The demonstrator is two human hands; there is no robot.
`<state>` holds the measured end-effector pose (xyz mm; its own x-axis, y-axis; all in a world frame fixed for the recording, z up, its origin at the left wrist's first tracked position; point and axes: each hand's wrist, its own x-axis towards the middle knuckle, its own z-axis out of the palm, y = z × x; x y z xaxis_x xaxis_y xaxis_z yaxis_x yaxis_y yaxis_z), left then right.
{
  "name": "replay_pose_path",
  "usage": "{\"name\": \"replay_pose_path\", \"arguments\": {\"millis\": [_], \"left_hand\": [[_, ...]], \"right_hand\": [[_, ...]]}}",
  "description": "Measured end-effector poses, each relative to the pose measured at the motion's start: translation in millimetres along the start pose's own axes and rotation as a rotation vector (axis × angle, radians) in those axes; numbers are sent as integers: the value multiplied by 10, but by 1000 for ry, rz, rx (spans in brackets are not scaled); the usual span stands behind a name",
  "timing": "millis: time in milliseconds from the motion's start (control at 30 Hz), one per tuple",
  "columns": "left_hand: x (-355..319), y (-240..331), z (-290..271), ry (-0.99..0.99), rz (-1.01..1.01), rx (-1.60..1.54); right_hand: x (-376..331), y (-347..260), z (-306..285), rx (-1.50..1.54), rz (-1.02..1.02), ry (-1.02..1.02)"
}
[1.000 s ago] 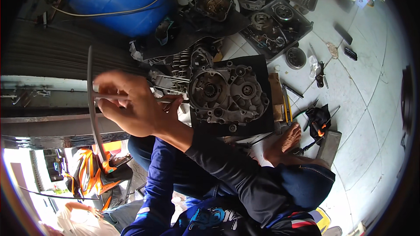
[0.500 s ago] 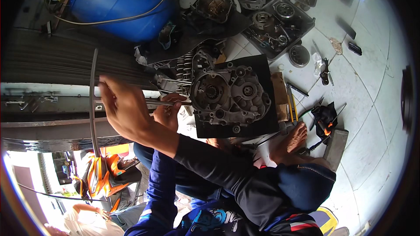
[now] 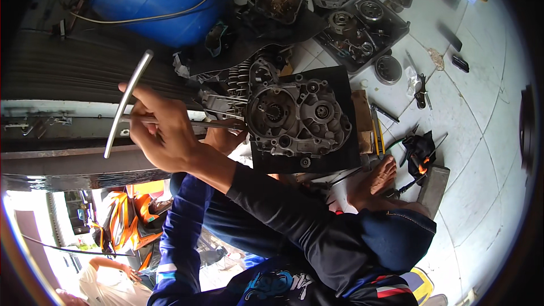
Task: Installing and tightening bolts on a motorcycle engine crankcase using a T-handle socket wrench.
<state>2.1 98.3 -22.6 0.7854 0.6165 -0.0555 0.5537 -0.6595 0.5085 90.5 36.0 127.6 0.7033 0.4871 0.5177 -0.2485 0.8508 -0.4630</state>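
Note:
A metal T-handle wrench (image 3: 192, 124) lies level, its shaft running to the left side of an opened engine case (image 3: 306, 112). My right hand (image 3: 164, 127) is closed around the shaft close to the crossbar (image 3: 128, 105), one finger reaching against the bar. Farther along, by the engine, my left hand (image 3: 225, 137) is closed at the shaft, partly hidden behind my right arm and the shaft. The engine case shows its open round housing and gears, and it rests on a black mat (image 3: 345, 158). The wrench's far tip cannot be made out.
A blue drum (image 3: 158, 5) stands at the back left. Behind the engine are a coil spring (image 3: 239, 79) and a black tray (image 3: 391, 38) of metal parts. Pliers (image 3: 420, 92) and a yellow cutter (image 3: 378, 133) lie right. Another person (image 3: 113, 283) is at lower left.
The crossbar has turned from nearly upright to a slant, its upper end now farther right. My right hand has turned with it; my left hand remains by the engine.

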Motion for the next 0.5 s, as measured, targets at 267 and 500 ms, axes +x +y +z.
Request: {"name": "replay_pose_path", "arguments": {"millis": [267,500], "left_hand": [[91,120,-184,-223,-261,52],[-581,-598,-280,-285,-236,-435]], "right_hand": [[306,-114,-3,-71,587,-349],[-5,-40,93,-15,-195,233]]}}
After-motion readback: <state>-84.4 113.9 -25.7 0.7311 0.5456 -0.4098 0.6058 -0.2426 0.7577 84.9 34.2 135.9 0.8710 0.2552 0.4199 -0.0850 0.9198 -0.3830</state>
